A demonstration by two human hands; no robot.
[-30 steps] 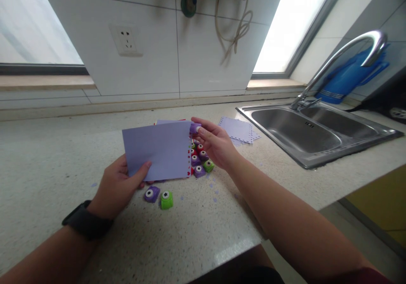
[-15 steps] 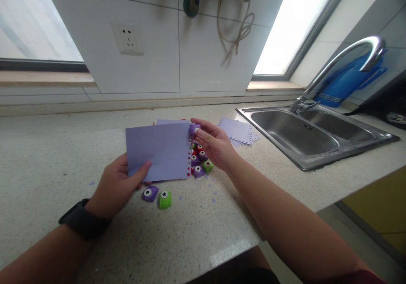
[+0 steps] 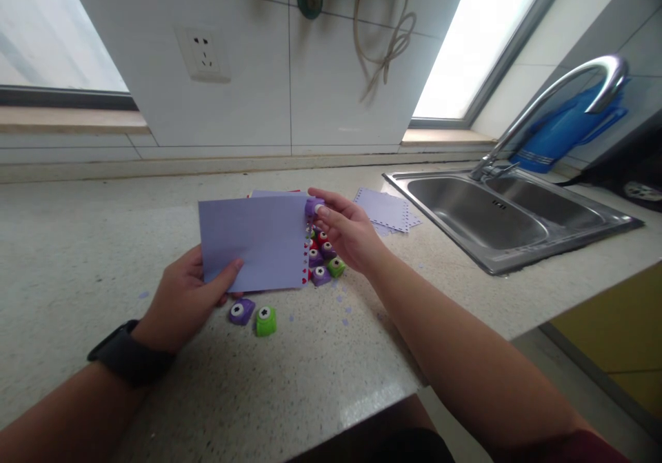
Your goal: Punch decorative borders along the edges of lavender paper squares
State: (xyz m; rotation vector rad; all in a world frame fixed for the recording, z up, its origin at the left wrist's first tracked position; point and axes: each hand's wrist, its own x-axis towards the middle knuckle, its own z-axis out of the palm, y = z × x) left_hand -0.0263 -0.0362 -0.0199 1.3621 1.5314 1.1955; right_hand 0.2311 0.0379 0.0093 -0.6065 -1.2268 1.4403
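My left hand (image 3: 191,290) grips a sheet of purple paper (image 3: 253,242) by its lower left edge, thumb on the front. Small shaped holes run down the sheet's right edge, and red shows through several of them. My right hand (image 3: 349,232) pinches a purple craft punch (image 3: 313,207) at the sheet's upper right corner. Below the sheet lie another purple punch (image 3: 241,311) and a green punch (image 3: 265,321). Several more punches (image 3: 321,274) in purple, green and red sit behind its right edge, partly hidden.
Punched purple sheets (image 3: 383,209) lie near the steel sink (image 3: 480,221), with its tall faucet (image 3: 558,97) and a blue jug (image 3: 563,132) behind. More paper (image 3: 274,193) is behind the held sheet. Purple paper scraps (image 3: 345,309) dot the speckled counter (image 3: 217,401).
The view has shifted slightly, so everything sits a little higher and further left. Both hands keep the same hold on the paper and punch.
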